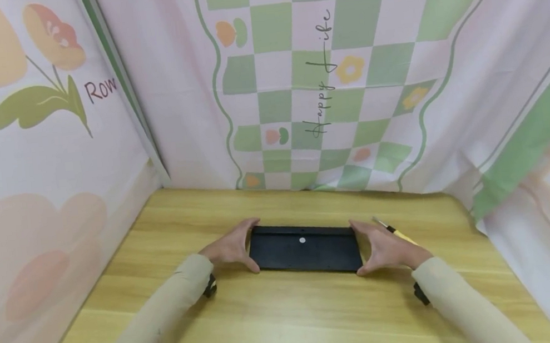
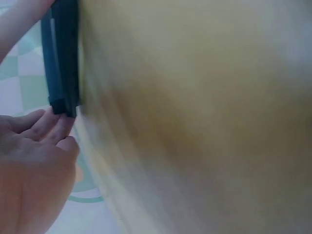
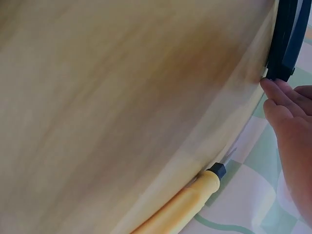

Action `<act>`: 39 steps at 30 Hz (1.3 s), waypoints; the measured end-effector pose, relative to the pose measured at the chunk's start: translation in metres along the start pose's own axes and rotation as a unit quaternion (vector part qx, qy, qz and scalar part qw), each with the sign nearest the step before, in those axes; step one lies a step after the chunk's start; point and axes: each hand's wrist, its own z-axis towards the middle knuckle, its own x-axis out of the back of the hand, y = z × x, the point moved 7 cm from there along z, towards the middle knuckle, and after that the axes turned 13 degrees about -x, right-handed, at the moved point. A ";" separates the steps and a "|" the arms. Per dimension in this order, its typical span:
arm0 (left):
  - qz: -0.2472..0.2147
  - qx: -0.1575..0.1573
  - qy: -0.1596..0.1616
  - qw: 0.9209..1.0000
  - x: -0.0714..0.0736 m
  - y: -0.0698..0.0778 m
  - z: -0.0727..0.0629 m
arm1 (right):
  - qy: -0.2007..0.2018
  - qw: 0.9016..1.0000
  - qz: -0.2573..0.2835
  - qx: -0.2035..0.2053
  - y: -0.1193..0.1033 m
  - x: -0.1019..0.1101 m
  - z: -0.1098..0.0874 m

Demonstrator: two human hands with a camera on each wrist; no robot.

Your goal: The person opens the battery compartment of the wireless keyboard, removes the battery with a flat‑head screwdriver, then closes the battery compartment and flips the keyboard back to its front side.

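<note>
A flat black rectangular case (image 1: 309, 253), with a thicker strip along its far edge and a small white round spot, lies crosswise over the table. My left hand (image 1: 233, 248) grips its left end, thumb at the near corner and fingers at the far one. At the opposite end my right hand (image 1: 383, 246) holds it the same way. The left wrist view shows the case (image 2: 63, 58) edge-on, its end against the fingers of the left hand (image 2: 39, 156). In the right wrist view, fingertips of the right hand (image 3: 295, 122) meet the end of the case (image 3: 285, 44).
Just beyond the right hand lies a screwdriver (image 1: 398, 233) with a yellow handle and black collar, its metal tip pointing away to the left. The wooden table (image 1: 281, 322) ends at a checkered curtain (image 1: 318, 105) behind and a flowered cloth (image 1: 27, 164) on the left.
</note>
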 end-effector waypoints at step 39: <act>0.014 0.026 -0.029 0.999 0.002 0.000 -0.004 | -0.032 0.997 -0.048 0.048 -0.045 0.020 0.065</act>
